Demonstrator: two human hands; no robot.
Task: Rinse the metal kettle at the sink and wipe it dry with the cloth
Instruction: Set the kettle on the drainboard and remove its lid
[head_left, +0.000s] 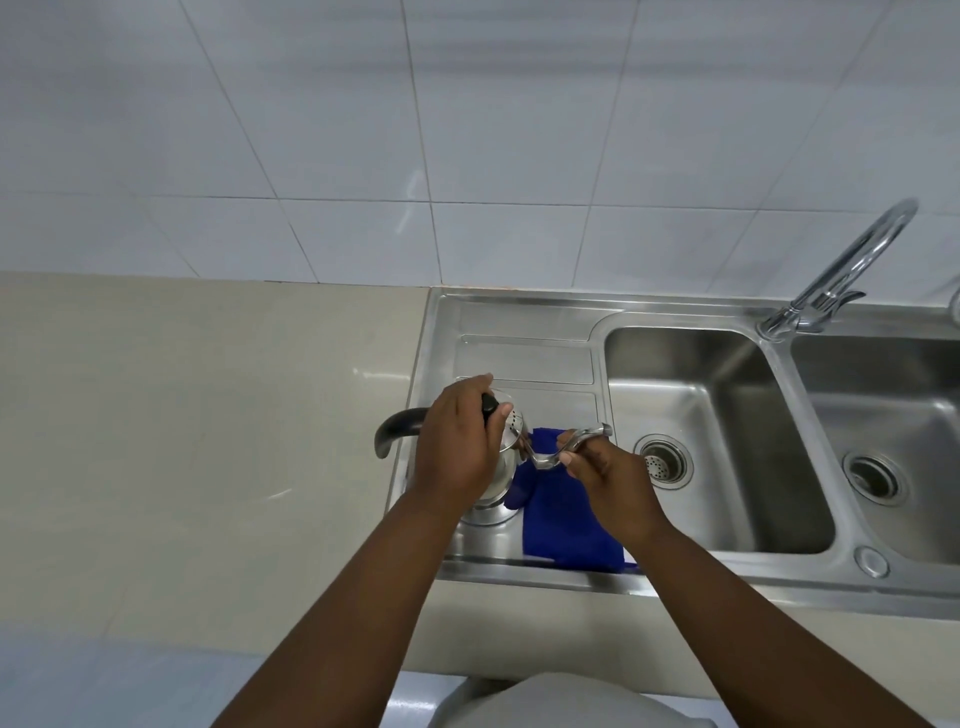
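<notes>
The metal kettle (496, 501) stands on the sink's steel drainboard (524, 353), its dark handle (397, 423) jutting left over the counter. My left hand (457, 447) lies over the kettle's top and covers the lid, fingers on its black knob. My right hand (605, 480) pinches the thin curved spout (582, 436), which points right toward the basin. A blue cloth (563, 530) lies flat on the drainboard under the spout and my right hand, partly hidden by them.
Right of the drainboard are two steel basins (727, 415) with drains, and a chrome tap (841, 270) stands between them at the back; no water runs. A beige counter (182, 415) stretches left. White wall tiles rise behind.
</notes>
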